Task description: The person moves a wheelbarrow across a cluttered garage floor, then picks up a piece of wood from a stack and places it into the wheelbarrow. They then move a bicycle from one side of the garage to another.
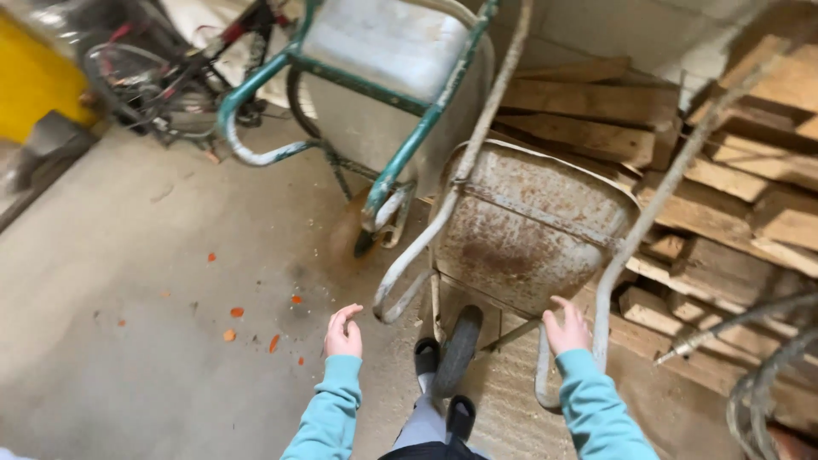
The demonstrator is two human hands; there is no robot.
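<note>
Teal-sleeved left hand (pixel 342 333) and right hand (pixel 566 329), open and empty, near rusty steel wheelbarrow (pixel 528 230).

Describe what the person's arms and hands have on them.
Both arms wear long teal sleeves with ribbed cuffs ending at the wrists. The left hand and right hand are bare: no gloves, and no rings or watch that I can make out.

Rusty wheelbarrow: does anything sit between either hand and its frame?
Nothing visible. The right hand hovers open just beside the rusty wheelbarrow by its leg tube; the left hand has open floor before the curved handle.
</note>
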